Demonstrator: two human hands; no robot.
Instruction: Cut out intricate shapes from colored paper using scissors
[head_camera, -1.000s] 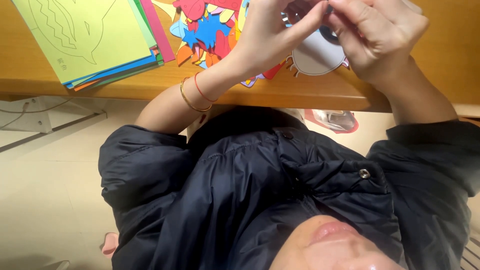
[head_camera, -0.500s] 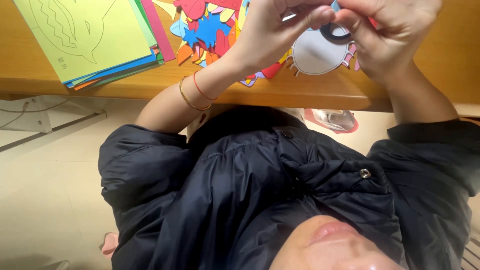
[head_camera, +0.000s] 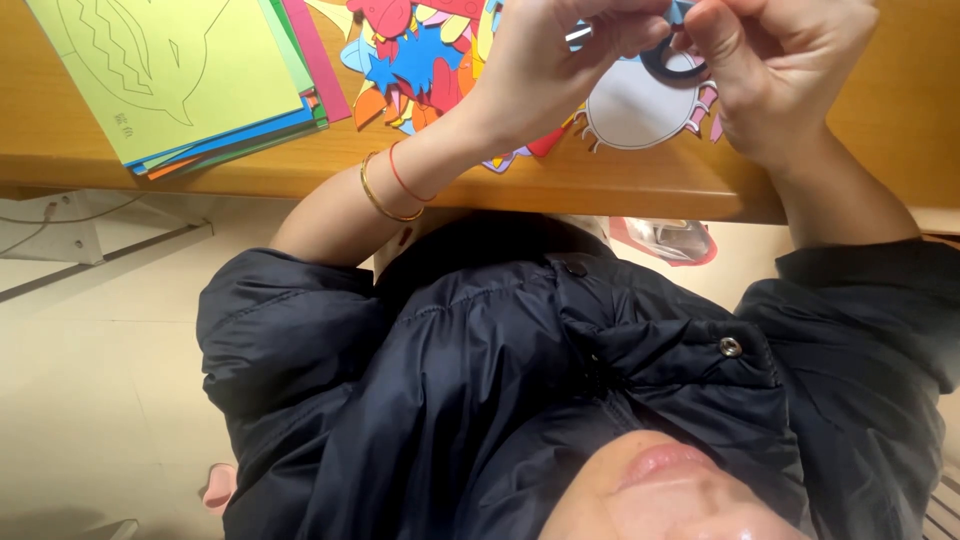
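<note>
Both hands are raised over the far edge of a wooden table (head_camera: 600, 185). My right hand (head_camera: 790, 70) pinches a small black ring (head_camera: 668, 64), perhaps a roll of tape. My left hand (head_camera: 550, 75), with two thin bracelets on its wrist, is closed on a small shiny piece (head_camera: 578, 35) right beside that ring. Under the hands lies a round white paper cut-out (head_camera: 630, 110) with pink spikes along its edge. What the fingertips do at the top of the view is partly cut off.
A heap of bright paper cut-outs (head_camera: 420, 60) lies left of the hands. Further left is a stack of coloured sheets (head_camera: 170, 80), the top one green with a drawn outline. A pink-edged packet (head_camera: 665, 240) shows under the table edge. My dark jacket (head_camera: 520, 400) fills the foreground.
Both hands have lifted slightly off the white cut-out, which shows more now. The black ring has come into view between the fingers.
</note>
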